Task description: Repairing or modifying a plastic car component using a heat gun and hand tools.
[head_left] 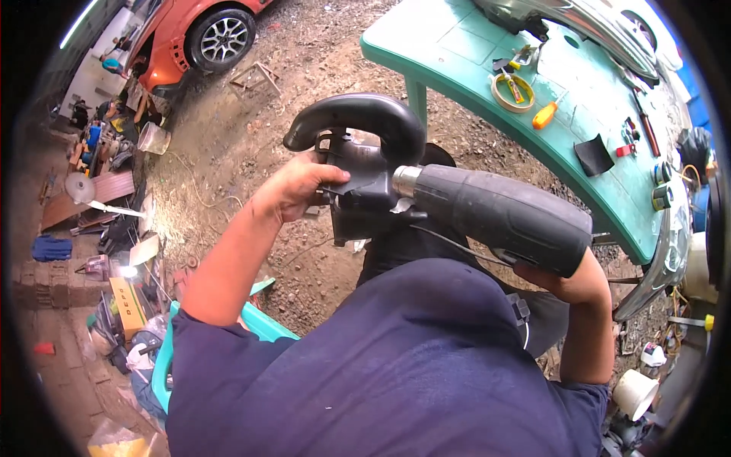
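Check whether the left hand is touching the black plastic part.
Touching. The head view shows it: the left hand has its thumb laid over the black plastic part.

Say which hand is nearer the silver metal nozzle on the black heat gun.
Left. Left hand grips the boxy black plastic housing just left of the nozzle; right hand holds the heat gun under its rear.

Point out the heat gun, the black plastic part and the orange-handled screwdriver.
Heat gun (499, 212): head view, middle of its dark body.
Black plastic part (365, 166): head view, boxy section below its curved tube.
Orange-handled screwdriver (545, 116): head view, on its handle.
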`<state>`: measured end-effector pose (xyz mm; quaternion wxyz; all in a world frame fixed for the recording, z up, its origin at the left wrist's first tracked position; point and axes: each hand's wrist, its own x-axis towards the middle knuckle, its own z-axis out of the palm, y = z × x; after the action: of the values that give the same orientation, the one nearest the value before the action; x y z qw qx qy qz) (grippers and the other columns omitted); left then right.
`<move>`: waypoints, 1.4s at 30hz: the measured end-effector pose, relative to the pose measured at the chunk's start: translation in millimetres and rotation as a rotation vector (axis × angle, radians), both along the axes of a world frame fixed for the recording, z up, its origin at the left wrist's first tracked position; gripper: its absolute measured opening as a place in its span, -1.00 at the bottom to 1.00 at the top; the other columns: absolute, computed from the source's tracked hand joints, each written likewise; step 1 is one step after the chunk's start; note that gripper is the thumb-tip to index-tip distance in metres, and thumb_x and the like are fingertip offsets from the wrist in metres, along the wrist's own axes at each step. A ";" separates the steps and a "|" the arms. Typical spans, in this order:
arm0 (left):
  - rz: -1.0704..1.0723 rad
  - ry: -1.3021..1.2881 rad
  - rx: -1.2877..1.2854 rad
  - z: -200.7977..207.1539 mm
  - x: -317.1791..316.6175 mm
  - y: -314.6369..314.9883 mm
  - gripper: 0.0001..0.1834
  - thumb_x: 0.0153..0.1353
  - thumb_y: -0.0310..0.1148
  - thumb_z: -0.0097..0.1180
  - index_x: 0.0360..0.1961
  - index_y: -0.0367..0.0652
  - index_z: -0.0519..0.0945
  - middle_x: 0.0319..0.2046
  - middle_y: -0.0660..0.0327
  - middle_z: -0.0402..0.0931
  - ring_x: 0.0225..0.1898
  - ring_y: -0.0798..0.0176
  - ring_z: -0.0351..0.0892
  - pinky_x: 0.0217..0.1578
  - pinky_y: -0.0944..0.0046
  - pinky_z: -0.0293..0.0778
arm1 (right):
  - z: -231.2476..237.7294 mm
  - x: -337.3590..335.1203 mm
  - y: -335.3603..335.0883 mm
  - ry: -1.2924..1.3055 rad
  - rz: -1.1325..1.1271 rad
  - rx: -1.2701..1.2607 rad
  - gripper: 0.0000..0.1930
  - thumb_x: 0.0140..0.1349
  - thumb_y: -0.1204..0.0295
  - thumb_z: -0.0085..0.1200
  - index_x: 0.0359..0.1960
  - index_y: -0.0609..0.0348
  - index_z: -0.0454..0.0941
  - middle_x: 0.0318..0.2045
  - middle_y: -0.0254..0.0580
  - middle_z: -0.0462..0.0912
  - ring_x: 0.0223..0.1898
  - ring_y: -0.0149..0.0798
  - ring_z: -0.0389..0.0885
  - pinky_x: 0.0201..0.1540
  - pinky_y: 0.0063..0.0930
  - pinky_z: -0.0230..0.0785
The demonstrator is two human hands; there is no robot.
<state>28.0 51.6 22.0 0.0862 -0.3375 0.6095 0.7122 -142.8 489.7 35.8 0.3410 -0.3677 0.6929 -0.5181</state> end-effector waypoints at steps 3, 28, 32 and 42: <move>-0.044 -0.072 -0.024 -6.7 -5.0 -9.6 -0.39 0.30 -0.54 0.36 0.40 -0.09 0.64 0.13 0.13 0.76 0.10 0.20 0.86 0.04 0.05 0.87 | 2.7 4.8 -14.2 -0.011 -0.066 0.008 -0.26 0.22 0.68 0.56 0.48 0.28 0.59 0.30 -0.14 0.78 0.33 -0.23 0.71 0.44 -0.22 0.55; 0.053 0.196 -0.225 5.1 -21.9 19.4 -0.60 0.73 -0.22 0.16 0.37 -0.25 0.70 0.20 0.15 0.80 0.16 0.27 0.76 0.25 0.18 0.62 | 25.1 2.5 -18.1 -0.075 0.015 -0.031 -0.19 0.22 0.77 0.43 0.57 0.26 0.50 0.36 -0.15 0.74 0.40 -0.24 0.67 0.54 -0.17 0.48; 0.111 0.266 -0.382 7.2 -28.9 17.7 -0.57 0.68 -0.29 0.26 0.42 -0.28 0.65 0.22 0.15 0.78 0.18 0.28 0.73 0.25 0.18 0.64 | 42.9 15.4 -25.7 -0.080 -0.062 -0.017 -0.32 0.21 0.69 0.44 0.43 0.28 0.63 0.28 -0.03 0.79 0.32 -0.16 0.74 0.48 -0.19 0.53; -0.136 0.401 -0.827 -42.1 -51.2 16.9 -0.60 0.57 -0.38 0.27 0.31 -0.37 0.70 0.15 -0.08 0.85 0.18 0.05 0.84 0.25 0.03 0.68 | 45.2 21.4 -53.6 0.171 -0.040 0.048 -0.49 0.23 0.60 0.37 0.26 0.31 0.74 0.14 0.16 0.87 0.24 0.03 0.85 0.38 -0.09 0.63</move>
<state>-23.2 68.5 -20.1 -0.1285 -0.1585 0.8677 0.4533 -121.4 436.0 81.0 0.2789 -0.3883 0.7390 -0.4747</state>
